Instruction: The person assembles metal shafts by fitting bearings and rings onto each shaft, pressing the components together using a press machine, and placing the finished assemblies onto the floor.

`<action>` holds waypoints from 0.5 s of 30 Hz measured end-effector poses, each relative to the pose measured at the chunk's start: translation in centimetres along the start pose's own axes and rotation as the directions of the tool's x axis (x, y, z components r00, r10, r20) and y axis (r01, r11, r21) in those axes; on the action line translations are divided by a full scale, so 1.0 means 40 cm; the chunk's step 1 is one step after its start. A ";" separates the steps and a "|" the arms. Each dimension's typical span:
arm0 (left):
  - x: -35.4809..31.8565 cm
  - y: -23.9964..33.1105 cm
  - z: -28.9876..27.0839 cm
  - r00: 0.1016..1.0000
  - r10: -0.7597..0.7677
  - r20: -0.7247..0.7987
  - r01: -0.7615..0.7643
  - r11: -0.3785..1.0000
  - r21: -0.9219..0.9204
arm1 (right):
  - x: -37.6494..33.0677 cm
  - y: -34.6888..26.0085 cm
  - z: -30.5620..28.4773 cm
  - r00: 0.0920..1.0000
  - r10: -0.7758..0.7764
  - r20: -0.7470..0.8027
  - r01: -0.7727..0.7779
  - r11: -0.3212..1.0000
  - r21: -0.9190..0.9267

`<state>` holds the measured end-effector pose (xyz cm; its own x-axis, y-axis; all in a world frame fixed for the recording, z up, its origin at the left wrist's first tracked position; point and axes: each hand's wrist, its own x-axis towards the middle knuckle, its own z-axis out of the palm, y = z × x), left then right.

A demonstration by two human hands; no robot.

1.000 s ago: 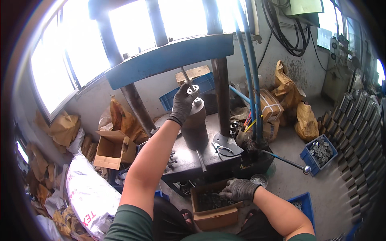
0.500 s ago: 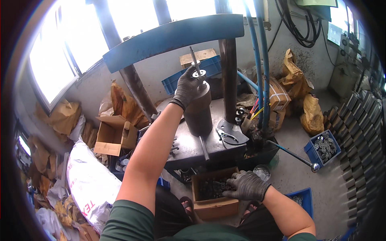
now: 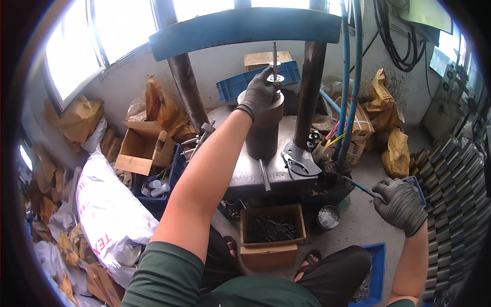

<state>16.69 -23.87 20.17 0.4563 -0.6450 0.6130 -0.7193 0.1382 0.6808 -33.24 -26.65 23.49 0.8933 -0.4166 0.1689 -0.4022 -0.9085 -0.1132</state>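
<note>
In front of me, my left hand (image 3: 260,93), in a dark grey glove, is closed around an upright metal shaft (image 3: 275,55) with a pale round flange (image 3: 275,78). The shaft stands above a thick dark steel cylinder (image 3: 262,135) on the press table. Its lower end is hidden by my fingers. Off to the right, my gloved right hand (image 3: 400,204) is wrapped over the outer end of a blue lever (image 3: 360,187), and the lever's ball knob is hidden under it. The press's curved blue crossbeam (image 3: 245,31) spans above the shaft.
Pliers (image 3: 294,163) and a short rod (image 3: 264,175) lie on the table (image 3: 240,179). A cardboard box (image 3: 271,256) of small dark parts sits between my feet. A blue bin (image 3: 378,271) holds rings. Metal pieces (image 3: 445,184) are stacked at right; a white sack (image 3: 110,220) leans left.
My right hand has left the cardboard box and moved right, onto the lever's end. My left hand stays at the shaft on the cylinder. The whole view has shifted.
</note>
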 end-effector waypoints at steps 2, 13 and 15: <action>0.007 -0.028 -0.006 1.000 0.008 -0.014 -0.008 1.000 0.006 | -0.005 0.046 -0.004 0.975 0.129 0.182 -0.128 0.992 -0.016; -0.007 0.003 -0.005 0.999 0.038 -0.033 -0.036 0.999 0.035 | -0.156 0.023 0.162 0.893 0.204 0.402 -0.259 0.962 0.085; 0.001 0.013 0.009 0.997 0.071 -0.016 -0.069 0.993 0.101 | -0.197 0.039 0.189 0.894 0.213 0.395 -0.261 0.963 0.072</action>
<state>16.14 -24.10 20.39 0.4125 -0.6211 0.6664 -0.7982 0.1062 0.5930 -39.39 -24.52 14.57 0.7918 -0.5528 -0.2598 -0.6062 -0.7632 -0.2236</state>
